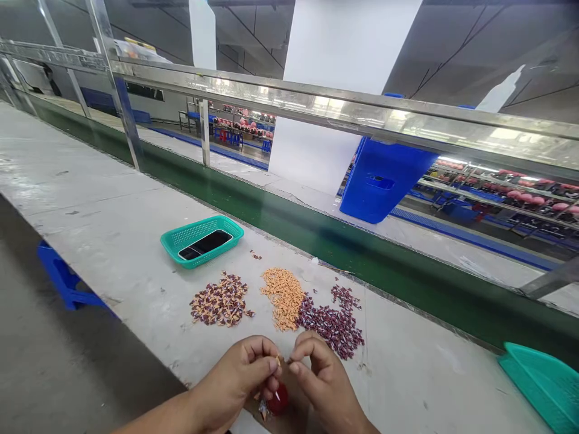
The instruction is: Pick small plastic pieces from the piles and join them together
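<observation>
Near the table's front edge, my left hand (239, 377) pinches a small orange piece (278, 361) between thumb and forefinger. My right hand (323, 380) is close beside it, thumb and fingertips pressed together; what they hold is too small to name. Just beyond the hands lie a pile of small orange pieces (284, 295) and, touching it on the right, a pile of dark red pieces (332, 325). Farther left is a pile of two-coloured orange and dark red pieces (221, 299). A shiny red round object (279, 399) shows below my hands, partly hidden by the left one.
A green perforated basket (169, 246) holding a phone (208, 243) stands behind the piles. More green baskets (543, 377) are at the right edge. Past the white table runs a green conveyor belt (271, 214), under a metal rail (316, 108). A blue stool (389, 175) hangs there.
</observation>
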Tool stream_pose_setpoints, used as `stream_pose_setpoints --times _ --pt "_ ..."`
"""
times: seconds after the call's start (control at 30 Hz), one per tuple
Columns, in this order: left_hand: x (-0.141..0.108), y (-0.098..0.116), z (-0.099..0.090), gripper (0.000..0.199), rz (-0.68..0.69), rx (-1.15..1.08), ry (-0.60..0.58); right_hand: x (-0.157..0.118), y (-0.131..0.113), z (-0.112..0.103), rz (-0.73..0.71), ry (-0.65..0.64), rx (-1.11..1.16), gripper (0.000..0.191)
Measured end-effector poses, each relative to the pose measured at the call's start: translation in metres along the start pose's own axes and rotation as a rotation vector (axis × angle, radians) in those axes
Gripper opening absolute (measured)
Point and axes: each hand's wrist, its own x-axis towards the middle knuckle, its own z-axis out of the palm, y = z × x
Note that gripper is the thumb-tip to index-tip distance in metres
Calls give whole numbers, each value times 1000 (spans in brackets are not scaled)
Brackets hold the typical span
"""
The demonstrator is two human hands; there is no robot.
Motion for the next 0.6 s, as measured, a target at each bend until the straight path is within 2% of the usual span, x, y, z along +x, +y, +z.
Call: stream_pose_setpoints --times 0.17,0.3,0.6 --pt "-2 -4 6 22 -43 28 -10 -2 -1 4 -8 33 59 16" --pt "-3 -4 7 25 -41 22 -31 -4 1 4 -13 23 62 14" --pt "0 -3 7 27 -9 21 3 -4 2 5 -27 33 34 12"
